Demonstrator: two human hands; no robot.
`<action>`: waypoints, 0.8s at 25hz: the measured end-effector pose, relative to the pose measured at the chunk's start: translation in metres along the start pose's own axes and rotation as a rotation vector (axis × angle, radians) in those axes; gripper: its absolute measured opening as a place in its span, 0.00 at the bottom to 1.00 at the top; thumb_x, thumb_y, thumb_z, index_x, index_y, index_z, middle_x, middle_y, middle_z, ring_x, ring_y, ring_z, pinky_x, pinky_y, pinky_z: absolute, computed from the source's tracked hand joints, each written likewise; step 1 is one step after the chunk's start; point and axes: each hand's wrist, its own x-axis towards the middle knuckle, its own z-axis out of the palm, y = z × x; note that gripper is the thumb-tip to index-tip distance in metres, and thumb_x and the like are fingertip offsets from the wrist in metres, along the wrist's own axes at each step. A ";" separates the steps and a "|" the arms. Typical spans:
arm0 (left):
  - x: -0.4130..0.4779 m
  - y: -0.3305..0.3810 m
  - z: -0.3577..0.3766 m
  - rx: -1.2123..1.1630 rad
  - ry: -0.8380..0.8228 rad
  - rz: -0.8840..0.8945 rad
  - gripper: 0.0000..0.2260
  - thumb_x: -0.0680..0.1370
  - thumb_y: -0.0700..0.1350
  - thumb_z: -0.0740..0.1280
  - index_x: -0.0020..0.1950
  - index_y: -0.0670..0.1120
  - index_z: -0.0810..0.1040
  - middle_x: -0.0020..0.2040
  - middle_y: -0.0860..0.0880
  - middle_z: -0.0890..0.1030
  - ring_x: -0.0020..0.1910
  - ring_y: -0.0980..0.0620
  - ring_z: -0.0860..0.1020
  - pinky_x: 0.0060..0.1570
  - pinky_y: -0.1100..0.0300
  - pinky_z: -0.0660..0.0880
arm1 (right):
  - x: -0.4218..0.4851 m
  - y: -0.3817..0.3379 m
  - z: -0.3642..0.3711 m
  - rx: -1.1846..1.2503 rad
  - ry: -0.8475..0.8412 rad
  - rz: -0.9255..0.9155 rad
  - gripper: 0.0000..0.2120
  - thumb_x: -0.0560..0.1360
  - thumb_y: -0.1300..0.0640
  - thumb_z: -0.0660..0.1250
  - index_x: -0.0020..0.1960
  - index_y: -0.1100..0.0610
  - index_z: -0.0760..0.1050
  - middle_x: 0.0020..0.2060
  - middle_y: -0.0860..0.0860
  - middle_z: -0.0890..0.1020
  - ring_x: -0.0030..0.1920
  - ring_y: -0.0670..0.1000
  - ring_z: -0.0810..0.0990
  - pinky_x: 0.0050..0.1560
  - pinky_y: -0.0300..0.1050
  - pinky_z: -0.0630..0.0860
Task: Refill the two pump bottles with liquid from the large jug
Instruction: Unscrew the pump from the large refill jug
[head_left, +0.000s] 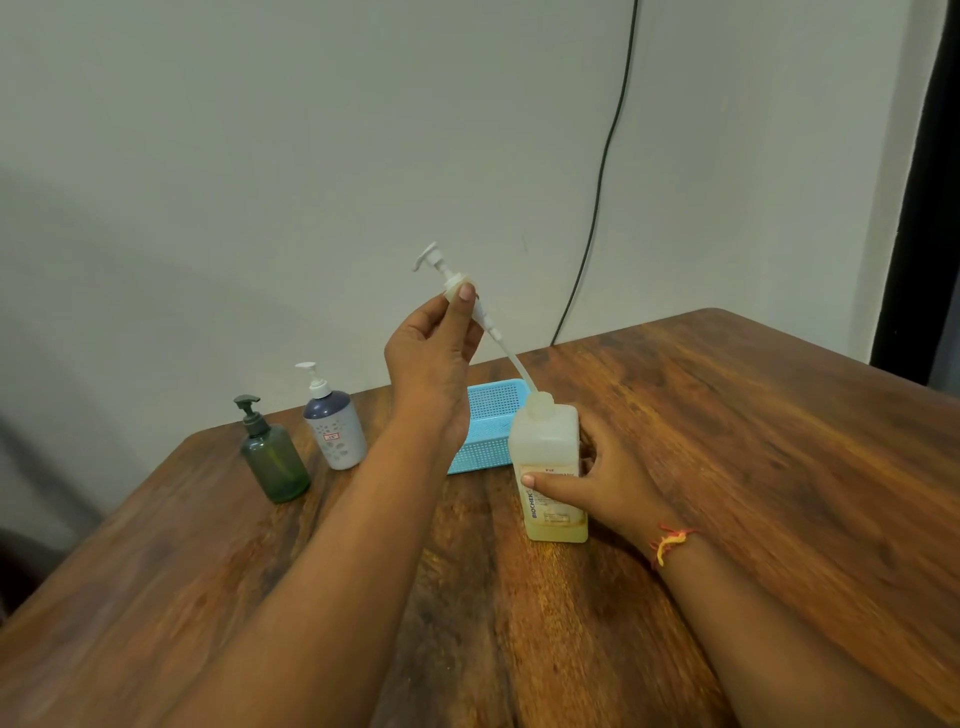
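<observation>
The large translucent jug of yellowish liquid stands upright mid-table, its mouth uncovered. My right hand grips its side and front label. My left hand holds the jug's white pump head by the collar, raised and tilted, with the dip tube's lower end still inside the jug's neck. A dark green pump bottle and a white and purple pump bottle stand at the left, both capped with their pumps.
A light blue plastic mesh basket sits behind the jug, partly hidden by my left forearm. The wooden table ends near the wall. A black cable hangs down the wall behind.
</observation>
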 end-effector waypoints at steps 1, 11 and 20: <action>0.001 0.005 0.000 -0.009 0.011 0.007 0.10 0.76 0.42 0.74 0.55 0.40 0.84 0.48 0.47 0.87 0.51 0.53 0.84 0.56 0.58 0.81 | 0.000 -0.001 0.000 -0.002 0.001 -0.003 0.34 0.64 0.45 0.84 0.64 0.31 0.72 0.56 0.36 0.83 0.56 0.42 0.83 0.54 0.51 0.84; 0.004 0.010 -0.006 -0.048 0.058 0.003 0.11 0.76 0.42 0.74 0.57 0.39 0.83 0.50 0.46 0.87 0.51 0.52 0.85 0.56 0.56 0.81 | -0.001 0.000 -0.001 -0.017 -0.007 0.000 0.33 0.64 0.44 0.83 0.61 0.27 0.70 0.56 0.33 0.82 0.56 0.41 0.83 0.53 0.50 0.84; 0.014 0.032 -0.024 -0.080 0.274 0.138 0.09 0.77 0.43 0.74 0.53 0.39 0.84 0.44 0.48 0.86 0.43 0.56 0.84 0.50 0.62 0.81 | 0.000 0.005 0.000 -0.016 0.014 0.002 0.37 0.59 0.38 0.82 0.63 0.29 0.67 0.56 0.35 0.82 0.56 0.44 0.83 0.55 0.53 0.84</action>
